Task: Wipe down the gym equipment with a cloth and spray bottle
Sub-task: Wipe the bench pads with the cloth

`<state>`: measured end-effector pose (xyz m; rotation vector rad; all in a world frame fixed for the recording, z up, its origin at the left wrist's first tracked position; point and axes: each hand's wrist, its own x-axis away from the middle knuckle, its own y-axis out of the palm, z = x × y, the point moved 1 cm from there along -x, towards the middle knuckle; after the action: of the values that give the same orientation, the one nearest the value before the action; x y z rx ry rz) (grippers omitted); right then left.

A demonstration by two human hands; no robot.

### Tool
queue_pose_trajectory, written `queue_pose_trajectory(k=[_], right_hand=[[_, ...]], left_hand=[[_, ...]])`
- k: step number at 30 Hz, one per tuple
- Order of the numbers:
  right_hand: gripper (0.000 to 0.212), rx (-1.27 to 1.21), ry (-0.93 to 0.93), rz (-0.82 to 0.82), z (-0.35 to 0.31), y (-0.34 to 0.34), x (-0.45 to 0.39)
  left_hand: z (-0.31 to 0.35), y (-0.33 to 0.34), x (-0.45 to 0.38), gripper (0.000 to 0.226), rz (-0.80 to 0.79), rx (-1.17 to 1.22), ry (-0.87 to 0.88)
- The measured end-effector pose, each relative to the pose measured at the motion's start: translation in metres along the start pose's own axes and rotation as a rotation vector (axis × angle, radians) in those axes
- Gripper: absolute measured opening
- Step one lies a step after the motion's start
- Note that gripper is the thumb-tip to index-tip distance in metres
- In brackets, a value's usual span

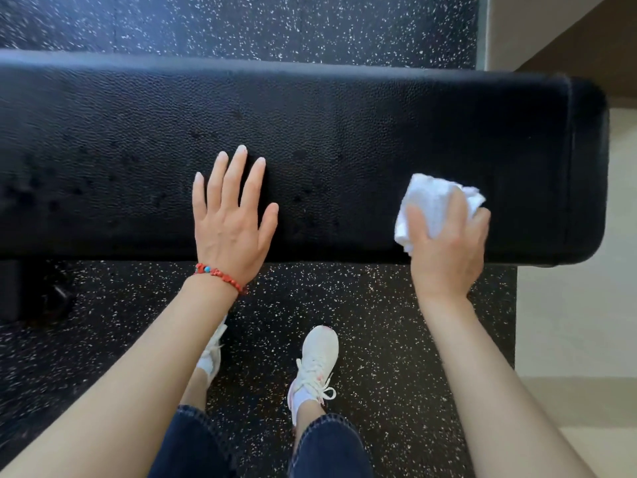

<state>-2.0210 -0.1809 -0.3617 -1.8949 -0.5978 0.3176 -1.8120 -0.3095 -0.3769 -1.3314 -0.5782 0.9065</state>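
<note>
Speckled rubber floor (396,322), black bench pad (344,132). Your left hand (231,229) flat, fingers spread; right hand (448,243) grips crumpled white cloth (431,194).

Black rubber floor (396,322) with white speckles, pale beige flooring (568,322) at right

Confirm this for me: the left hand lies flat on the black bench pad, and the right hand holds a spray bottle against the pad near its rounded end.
One detail is wrong. In the head view the right hand grips a crumpled white cloth, not a spray bottle; no spray bottle is in view. The rest holds: the left hand lies flat, fingers spread, on the black bench pad, and the cloth is against the pad near its rounded end.
</note>
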Motion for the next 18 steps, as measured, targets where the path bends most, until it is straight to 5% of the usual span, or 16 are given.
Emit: queue_pose_trajectory(k=[3, 8, 12, 14, 18], right_hand=[[0.048, -0.009, 0.13, 0.029, -0.027, 0.009, 0.015], [0.044, 0.05, -0.265, 0.025, -0.104, 0.051, 0.064], [0.044, 0.107, -0.453, 0.031, -0.101, 0.052, 0.057], [0.046, 0.093, -0.358, 0.047, -0.088, 0.045, 0.047], [0.05, 0.0, 0.119, 0.024, -0.099, 0.04, 0.045]], left_hand=[[-0.024, -0.006, -0.001, 0.049, 0.027, -0.015, -0.059], [-0.054, -0.002, 0.0, 0.051, -0.029, -0.028, -0.078], [-0.057, -0.001, 0.0, 0.051, -0.043, -0.015, -0.057], [-0.059, -0.003, 0.0, 0.051, -0.045, 0.009, -0.062], [-0.069, -0.013, -0.002, 0.05, -0.031, 0.058, -0.021]])
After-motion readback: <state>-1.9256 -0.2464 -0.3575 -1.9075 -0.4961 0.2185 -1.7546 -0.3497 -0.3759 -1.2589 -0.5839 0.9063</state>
